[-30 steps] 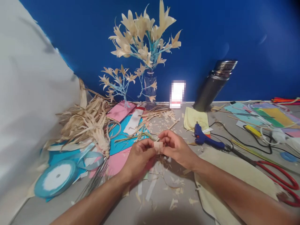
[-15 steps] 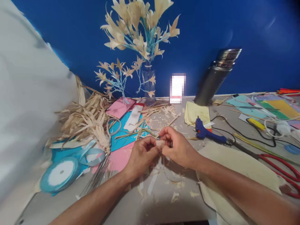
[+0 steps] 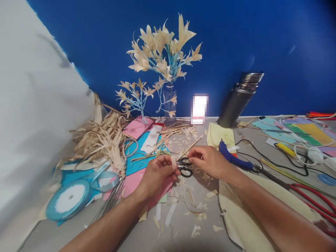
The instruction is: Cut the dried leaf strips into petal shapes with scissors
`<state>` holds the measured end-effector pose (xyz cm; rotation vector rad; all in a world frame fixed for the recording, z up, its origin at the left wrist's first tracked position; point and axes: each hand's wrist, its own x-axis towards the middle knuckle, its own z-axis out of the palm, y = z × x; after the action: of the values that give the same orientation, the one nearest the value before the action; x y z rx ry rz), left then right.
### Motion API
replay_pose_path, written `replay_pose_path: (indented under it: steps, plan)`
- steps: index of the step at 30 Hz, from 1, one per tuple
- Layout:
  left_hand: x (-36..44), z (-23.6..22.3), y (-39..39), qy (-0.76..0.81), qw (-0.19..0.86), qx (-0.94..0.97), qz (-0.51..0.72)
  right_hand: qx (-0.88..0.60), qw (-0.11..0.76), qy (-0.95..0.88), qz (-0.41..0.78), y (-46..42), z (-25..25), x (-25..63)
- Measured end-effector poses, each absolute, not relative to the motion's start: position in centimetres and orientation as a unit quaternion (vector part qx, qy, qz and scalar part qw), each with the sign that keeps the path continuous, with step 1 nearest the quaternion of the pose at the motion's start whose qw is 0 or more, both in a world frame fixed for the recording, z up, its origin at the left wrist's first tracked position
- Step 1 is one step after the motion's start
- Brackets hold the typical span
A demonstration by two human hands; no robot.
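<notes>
My left hand pinches a small pale piece of husk between thumb and fingers, just above the table. My right hand has its fingers curled beside a small pair of black-handled scissors that lies on the table. Its fingertips touch or nearly touch the upper handle loop. Pale husk scraps litter the grey table below both hands.
A heap of dried husks and a blue ribbon spool lie left. A vase of husk flowers stands at the back, a steel flask leans right. A blue glue gun, red scissors, cables and coloured paper lie right.
My right hand let go of the husk piece and moved right to the small scissors. My left hand kept the piece. The camera tilted slightly.
</notes>
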<state>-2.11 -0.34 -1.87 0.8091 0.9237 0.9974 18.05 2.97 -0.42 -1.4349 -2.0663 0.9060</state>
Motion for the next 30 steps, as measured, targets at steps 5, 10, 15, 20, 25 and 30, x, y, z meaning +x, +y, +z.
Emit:
replay_pose_path:
  steps: [5, 10, 15, 20, 25, 30]
  plan:
    - [-2.8, -2.2, 0.2, 0.418, 0.707, 0.344, 0.456, -0.499, 0.159, -0.834, 0.176, 2.7, -1.7, 17.2]
    - [-3.0, -2.4, 0.2, 0.406, 0.703, 0.337, 0.477, -0.505, 0.091, -0.849, 0.128, 2.0, -2.6, 16.4]
    - [-3.3, -1.5, 0.3, 0.396, 0.686, 0.334, 0.511, -0.530, 0.113, -0.831, 0.129, 2.5, -2.1, 17.0]
    - [-3.6, -0.7, 0.4, 0.374, 0.698, 0.287, 0.539, -0.517, 0.299, -0.667, 0.446, 3.2, -1.9, 17.6]
    - [-3.8, -0.9, 0.6, 0.363, 0.713, 0.208, 0.563, -0.415, 0.275, -0.608, 0.618, 1.8, -1.7, 16.2]
    - [-4.0, -0.8, 0.9, 0.356, 0.702, 0.203, 0.583, -0.393, 0.237, -0.683, 0.569, 0.3, -1.6, 14.8]
